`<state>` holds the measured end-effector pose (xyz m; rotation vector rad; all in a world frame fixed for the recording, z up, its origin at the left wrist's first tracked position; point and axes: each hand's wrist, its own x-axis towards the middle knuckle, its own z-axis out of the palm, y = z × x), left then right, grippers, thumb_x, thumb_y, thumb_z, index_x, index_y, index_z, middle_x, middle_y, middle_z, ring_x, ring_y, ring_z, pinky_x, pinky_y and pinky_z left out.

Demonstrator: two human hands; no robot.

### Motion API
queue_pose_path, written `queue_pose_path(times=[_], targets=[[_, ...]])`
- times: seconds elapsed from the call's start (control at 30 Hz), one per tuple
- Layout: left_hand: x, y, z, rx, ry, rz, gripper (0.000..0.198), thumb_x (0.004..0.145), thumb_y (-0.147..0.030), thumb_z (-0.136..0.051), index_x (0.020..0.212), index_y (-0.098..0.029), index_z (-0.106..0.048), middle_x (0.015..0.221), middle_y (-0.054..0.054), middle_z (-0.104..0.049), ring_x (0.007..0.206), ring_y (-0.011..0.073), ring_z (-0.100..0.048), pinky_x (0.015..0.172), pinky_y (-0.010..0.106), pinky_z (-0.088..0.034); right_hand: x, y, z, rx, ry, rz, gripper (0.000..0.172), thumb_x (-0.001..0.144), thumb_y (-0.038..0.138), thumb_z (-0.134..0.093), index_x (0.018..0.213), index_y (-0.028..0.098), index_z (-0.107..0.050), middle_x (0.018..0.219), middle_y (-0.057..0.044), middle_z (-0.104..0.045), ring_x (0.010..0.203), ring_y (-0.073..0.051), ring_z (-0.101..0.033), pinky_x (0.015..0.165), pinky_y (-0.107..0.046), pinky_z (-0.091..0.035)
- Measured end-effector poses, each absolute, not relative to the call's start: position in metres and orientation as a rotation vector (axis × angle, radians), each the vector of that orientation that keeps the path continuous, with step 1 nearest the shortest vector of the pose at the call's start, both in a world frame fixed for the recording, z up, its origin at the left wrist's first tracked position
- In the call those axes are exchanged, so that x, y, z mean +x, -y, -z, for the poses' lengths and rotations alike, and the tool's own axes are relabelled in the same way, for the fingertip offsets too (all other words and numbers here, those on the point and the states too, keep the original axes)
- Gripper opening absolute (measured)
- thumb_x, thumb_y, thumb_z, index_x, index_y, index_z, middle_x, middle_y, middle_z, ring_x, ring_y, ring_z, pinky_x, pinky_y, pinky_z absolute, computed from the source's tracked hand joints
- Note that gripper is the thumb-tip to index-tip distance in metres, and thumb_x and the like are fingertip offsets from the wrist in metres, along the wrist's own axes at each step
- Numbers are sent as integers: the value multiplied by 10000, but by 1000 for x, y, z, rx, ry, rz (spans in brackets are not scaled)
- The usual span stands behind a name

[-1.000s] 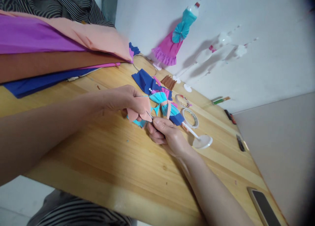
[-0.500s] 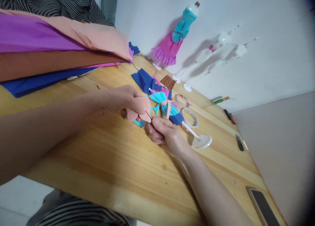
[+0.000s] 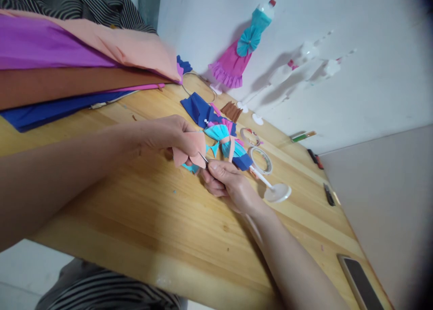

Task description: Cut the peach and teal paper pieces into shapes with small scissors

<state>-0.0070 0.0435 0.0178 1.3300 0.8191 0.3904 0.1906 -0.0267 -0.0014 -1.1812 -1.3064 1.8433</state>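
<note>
Between the thumb and fingers of my left hand [image 3: 179, 136] is a piece of peach crepe paper [image 3: 198, 143] with rounded, petal-like lower edges. My right hand [image 3: 225, 177] is closed around a thin, pointed metal tool [image 3: 203, 158]. Its dark tip touches the paper near my left thumb, while its handle is hidden in my palm. Just beyond both hands lies a doll-like figure dressed in turquoise pleated paper [image 3: 218, 133], with a peach strip [image 3: 232, 148] tied round it and a white round stand [image 3: 278, 193]. Turquoise scraps [image 3: 191, 167] lie under my left hand.
Large folded crepe sheets [image 3: 84, 82] cover the far left. Blue paper [image 3: 198, 109], a brown pleated piece [image 3: 231, 111] and tape rolls [image 3: 260, 160] lie beyond the figure. A dressed bottle figure [image 3: 248, 42] stands by the wall. A phone [image 3: 360, 280] rests at the right edge.
The paper and the tool's tip have shifted very slightly up and left. Both hands keep their hold, and the view has moved a little.
</note>
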Motion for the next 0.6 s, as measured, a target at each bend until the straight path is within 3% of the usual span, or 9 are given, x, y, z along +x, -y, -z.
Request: queue_pose_path(times=[0.6], targets=[[-7, -45, -21, 1368, -810, -348, 109, 586, -229, -727, 614, -129, -692, 537, 41, -608, 505, 120, -486, 464, 226, -267, 189, 28, -1, -1224, 1337, -1832, 464, 778, 586, -648, 628, 173, -497, 472, 99, -255, 418, -51, -142, 397, -227, -57]])
